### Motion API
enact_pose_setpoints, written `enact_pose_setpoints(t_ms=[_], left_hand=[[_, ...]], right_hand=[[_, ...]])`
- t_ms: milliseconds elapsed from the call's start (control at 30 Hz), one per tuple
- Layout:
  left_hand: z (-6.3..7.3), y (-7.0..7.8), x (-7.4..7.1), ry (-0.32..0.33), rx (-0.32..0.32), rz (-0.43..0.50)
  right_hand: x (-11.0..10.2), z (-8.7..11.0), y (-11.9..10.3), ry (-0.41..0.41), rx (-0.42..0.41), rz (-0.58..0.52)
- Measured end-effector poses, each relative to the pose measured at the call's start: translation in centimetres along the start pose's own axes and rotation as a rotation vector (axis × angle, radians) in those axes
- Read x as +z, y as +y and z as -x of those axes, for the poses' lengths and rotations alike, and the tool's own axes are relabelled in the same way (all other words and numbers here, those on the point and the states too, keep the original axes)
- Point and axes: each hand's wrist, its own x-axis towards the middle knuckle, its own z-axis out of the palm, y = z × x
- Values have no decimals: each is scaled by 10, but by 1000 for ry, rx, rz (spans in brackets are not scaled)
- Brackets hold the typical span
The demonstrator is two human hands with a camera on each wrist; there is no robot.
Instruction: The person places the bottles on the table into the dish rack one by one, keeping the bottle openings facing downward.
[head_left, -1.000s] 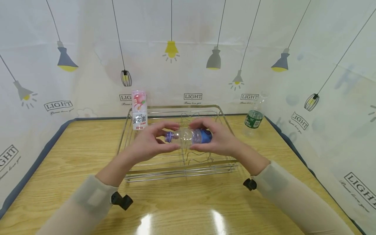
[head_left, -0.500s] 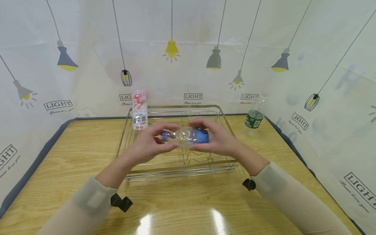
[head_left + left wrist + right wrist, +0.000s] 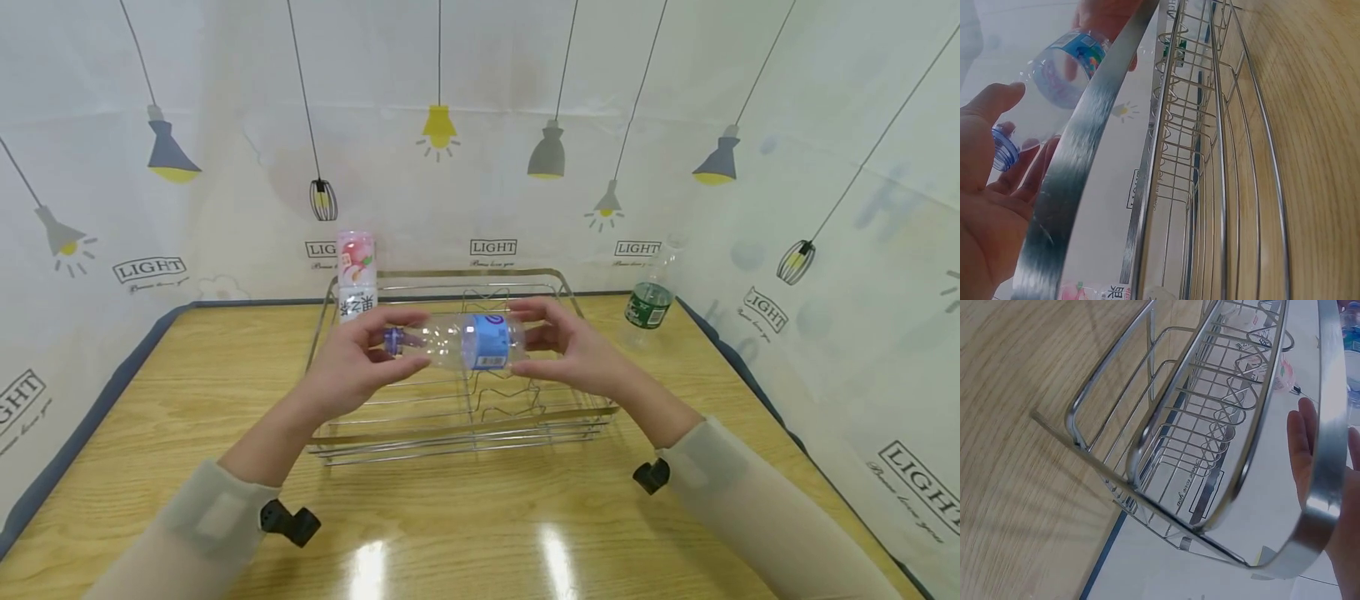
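Shifted since half a second back: clear bottle [image 3: 450, 342] has gone leftward with the left grip [image 3: 352, 367]; right grip [image 3: 581, 354] sits a little farther right; blue label [image 3: 491, 340] turned, barcode showing. Wooden bench [image 3: 450, 517] below both grips. Wire rack [image 3: 467, 428] on it, beneath and between them. Left grip: holding the clear bottle near the shoulder, between thumb and fingers. Right grip: fairly wide, curved about the base end; cannot tell whether it touches. Clear bottle on its side above the rack, long axis running grip to grip, mouth toward left palm, base toward right. Green-labelled bottle [image 3: 649, 304] upright, beyond and right of right grip. Pink-and-white container [image 3: 357, 258] just beyond left grip, partly hidden. Blue-violet cap [image 3: 393, 342] inside left grip's curl.
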Motion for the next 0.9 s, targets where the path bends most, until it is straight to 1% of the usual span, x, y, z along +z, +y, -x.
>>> enact_pose_setpoints(t_ms=[267,433,533,633,800,900], left_hand=[[1,0,1,0,-6,-13],[0,1,2,-18,-33,-54],[-1,0,2,-22,-27,-113],[-3,4,5,-18,3,-186],[-9,15,15,-29,43,-300],[-12,17,20,-31,79,-364]], right_hand=[[1,2,-2,-10,15,-118],[0,2,-3,7,16,-178],[0,0,-5,22,1,-163],[1,-2,-9,33,-7,-136],[2,-5,-13,40,-2,-96],[3,-7,-13,40,-7,-89]])
